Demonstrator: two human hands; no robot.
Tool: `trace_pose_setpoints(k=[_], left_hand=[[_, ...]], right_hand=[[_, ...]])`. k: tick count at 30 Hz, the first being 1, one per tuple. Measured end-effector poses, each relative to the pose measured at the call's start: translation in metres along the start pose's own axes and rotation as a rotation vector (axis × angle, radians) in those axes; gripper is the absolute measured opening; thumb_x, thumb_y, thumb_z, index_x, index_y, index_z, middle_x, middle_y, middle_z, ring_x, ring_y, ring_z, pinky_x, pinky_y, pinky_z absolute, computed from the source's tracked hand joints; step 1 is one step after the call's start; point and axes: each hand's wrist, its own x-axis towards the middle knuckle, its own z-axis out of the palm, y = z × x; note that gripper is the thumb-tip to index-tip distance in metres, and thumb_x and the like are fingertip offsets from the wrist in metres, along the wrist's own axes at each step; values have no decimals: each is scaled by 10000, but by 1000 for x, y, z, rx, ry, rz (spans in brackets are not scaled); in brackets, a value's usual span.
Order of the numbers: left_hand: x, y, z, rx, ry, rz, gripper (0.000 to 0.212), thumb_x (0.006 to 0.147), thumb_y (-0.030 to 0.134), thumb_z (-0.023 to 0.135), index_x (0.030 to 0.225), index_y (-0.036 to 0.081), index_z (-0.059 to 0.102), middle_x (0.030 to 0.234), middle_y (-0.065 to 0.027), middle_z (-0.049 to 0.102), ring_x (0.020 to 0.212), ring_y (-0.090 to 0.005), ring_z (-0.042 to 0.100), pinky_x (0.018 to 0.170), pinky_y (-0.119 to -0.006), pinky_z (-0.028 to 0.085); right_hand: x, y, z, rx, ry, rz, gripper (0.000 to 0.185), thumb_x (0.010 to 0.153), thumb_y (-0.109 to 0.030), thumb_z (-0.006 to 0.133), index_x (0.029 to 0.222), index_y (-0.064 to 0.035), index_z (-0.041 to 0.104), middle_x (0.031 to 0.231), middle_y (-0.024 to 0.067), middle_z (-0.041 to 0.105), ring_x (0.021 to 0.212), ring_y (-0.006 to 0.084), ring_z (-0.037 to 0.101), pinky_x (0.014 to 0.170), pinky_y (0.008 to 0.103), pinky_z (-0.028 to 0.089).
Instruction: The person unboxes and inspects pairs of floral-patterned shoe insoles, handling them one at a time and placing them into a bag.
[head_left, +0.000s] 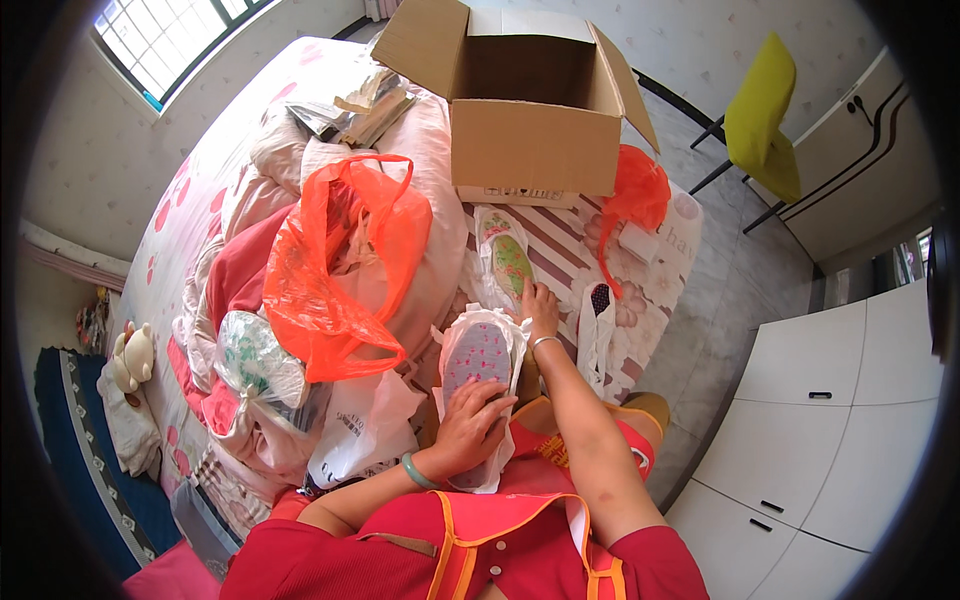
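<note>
My left hand, with a green bangle at the wrist, lies with spread fingers on a grey insole-shaped fabric piece with pink marks, set on white paper or thin plastic near my lap. Just beyond it, my right hand, with a silver bangle, touches the near end of a green floral insole-shaped piece on white wrapping. Another floral piece lies partly under the green one. To the right, a dark dotted piece shows from white wrapping. Whether my left fingers grip the grey piece is unclear.
An open cardboard box stands at the bed's far side. A red plastic bag and a clear bag rest on bedding at left. Another red bag lies beside the box. A green chair and white cabinets stand at right.
</note>
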Motion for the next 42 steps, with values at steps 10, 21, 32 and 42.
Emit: trace_pose_setpoints(k=[10,21,32,42], left_hand=[[-2,0,1,-4,-8,-5,332,726,72,616,1056,88,579,1123,-86,513,1116,-271,451,1003,-435,305],[-4,-1,4,148,-31,-86,633,723,170,631,1287,10,390,1356,-167,336,1296,-330,273,1075,-504,126],[1,0,13,265,-114,-57,697,718,212,628,1311,-26,347,1387,-175,304,1321,-311,237,1082,-494,98],[2,-2,11,240,-124,-61,710,721,199,624,1323,-28,325,1385,-184,295,1321,-323,231,1084,-483,106]], right_hand=[[4,5,-6,227,61,146,689,622,-237,681,1232,-24,439,1003,189,510,958,343,499,856,413,419],[-84,95,-53,93,324,368,626,675,-161,653,1237,-20,415,1079,214,457,1006,372,453,893,454,374],[-12,17,-4,293,44,115,432,711,-259,673,1021,11,541,1007,206,558,986,351,526,871,416,424],[21,7,-2,1080,-230,551,302,785,-244,613,889,34,555,808,194,629,785,253,626,711,362,490]])
